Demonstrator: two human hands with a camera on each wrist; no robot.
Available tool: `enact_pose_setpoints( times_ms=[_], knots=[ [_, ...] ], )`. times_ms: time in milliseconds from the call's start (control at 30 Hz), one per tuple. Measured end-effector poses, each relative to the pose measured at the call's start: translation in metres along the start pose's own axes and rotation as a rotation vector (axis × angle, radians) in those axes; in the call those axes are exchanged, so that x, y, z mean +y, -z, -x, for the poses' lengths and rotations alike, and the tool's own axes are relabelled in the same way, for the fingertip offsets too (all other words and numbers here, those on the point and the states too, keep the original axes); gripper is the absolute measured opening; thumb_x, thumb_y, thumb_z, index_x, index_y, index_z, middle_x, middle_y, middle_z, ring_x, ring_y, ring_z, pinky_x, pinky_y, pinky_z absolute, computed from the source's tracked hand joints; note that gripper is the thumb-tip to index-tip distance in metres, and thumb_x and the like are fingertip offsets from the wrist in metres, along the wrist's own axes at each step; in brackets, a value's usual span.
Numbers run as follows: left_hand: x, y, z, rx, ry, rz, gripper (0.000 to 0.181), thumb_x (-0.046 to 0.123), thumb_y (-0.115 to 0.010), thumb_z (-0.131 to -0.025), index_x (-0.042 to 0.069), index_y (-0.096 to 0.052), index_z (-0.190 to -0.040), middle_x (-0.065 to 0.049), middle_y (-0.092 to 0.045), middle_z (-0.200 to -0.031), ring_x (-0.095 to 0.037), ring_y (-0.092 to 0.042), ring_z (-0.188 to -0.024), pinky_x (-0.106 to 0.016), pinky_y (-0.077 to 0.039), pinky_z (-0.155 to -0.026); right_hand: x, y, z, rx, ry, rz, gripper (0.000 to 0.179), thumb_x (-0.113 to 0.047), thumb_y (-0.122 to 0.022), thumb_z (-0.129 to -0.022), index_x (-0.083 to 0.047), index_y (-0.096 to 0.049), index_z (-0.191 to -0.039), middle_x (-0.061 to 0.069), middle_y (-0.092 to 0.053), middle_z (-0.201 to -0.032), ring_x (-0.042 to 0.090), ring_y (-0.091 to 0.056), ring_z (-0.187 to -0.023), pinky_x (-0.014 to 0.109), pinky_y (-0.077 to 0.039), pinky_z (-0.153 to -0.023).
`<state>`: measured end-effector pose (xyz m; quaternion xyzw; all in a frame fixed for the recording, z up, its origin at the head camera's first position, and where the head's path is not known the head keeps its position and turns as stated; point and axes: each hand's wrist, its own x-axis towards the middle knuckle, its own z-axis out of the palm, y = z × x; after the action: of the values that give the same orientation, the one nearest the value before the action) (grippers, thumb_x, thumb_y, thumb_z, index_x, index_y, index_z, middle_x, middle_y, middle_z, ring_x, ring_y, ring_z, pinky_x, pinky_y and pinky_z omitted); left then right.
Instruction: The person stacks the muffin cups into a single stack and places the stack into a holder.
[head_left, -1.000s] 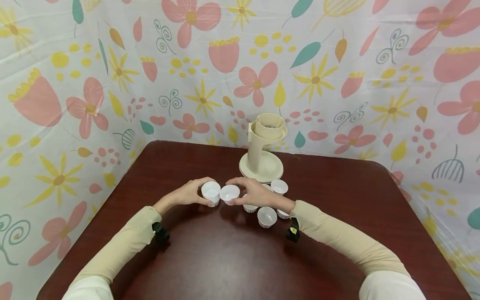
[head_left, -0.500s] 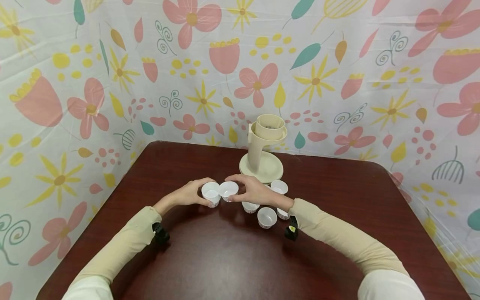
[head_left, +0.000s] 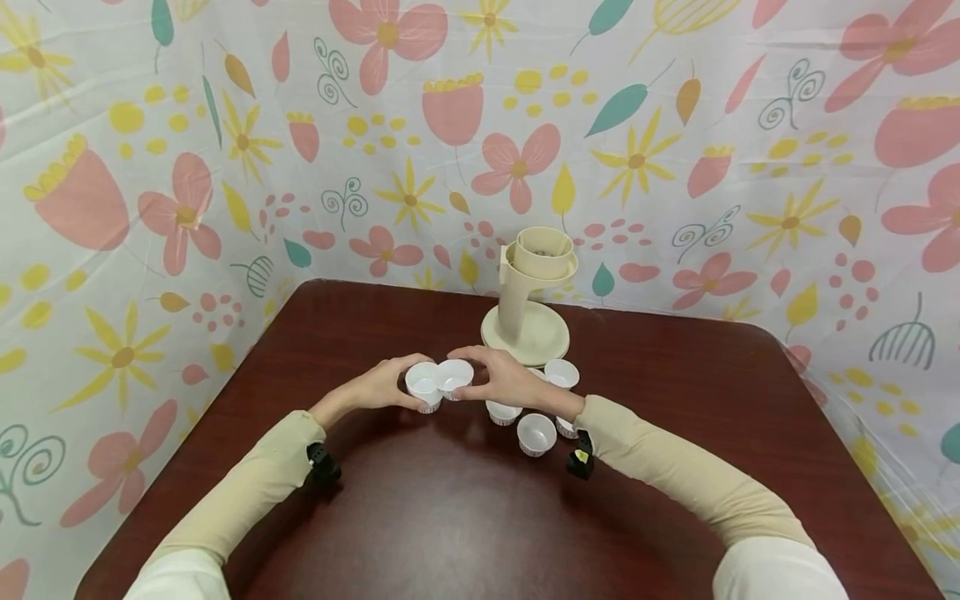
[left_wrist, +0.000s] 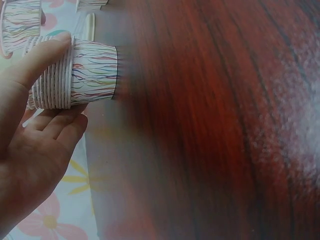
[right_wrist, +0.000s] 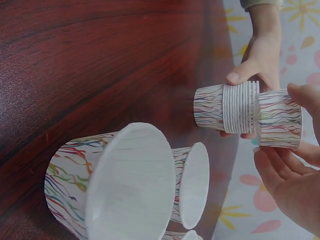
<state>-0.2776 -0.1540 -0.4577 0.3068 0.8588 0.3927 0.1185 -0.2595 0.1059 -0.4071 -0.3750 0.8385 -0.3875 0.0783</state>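
Two ribbed, streaked paper cups (head_left: 438,382) between both hands (head_left: 450,385).

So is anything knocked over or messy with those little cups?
Nothing stands out. The left hand holds a neat stack of cups, and the right hand holds one cup right at its top. The loose cups stand upright on the table near the beige stand. No spills show.

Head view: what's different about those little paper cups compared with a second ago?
The right hand has carried its single cup leftward until its base enters the top of the stack of cups held by the left hand. Both hands kept their grip. The loose cups, beige stand and table stayed put.
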Motion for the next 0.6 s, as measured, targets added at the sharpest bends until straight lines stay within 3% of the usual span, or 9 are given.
enact_pose_setpoints(
  times_ms=[267,600],
  knots=[
    [0.0032,0.0010,0.0013,0.003,0.024,-0.019,0.067,0.026,-0.085,-0.075,0.016,-0.052,-0.132,-0.002,-0.063,-0.122,-0.017,-0.057,-0.108,-0.038,-0.043,-0.093,-0.0004,-0.0011,-0.0036,0.007,0.007,-0.041,0.056,-0.021,-0.076,-0.085,-0.002,-0.053,-0.132,0.011,-0.061,-0.125,0.020,-0.067,-0.100,0.039,-0.055,-0.086],
    [0.0022,0.0006,0.0011,-0.010,0.033,-0.023,0.069,0.026,-0.084,-0.076,0.014,-0.049,-0.135,-0.003,-0.061,-0.125,-0.018,-0.056,-0.113,-0.039,-0.043,-0.095,-0.0008,-0.0027,-0.0075,-0.019,0.016,0.004,0.062,-0.022,-0.075,-0.085,-0.003,-0.049,-0.139,0.012,-0.059,-0.132,0.021,-0.066,-0.107,0.023,-0.053,-0.084]
  ],
)
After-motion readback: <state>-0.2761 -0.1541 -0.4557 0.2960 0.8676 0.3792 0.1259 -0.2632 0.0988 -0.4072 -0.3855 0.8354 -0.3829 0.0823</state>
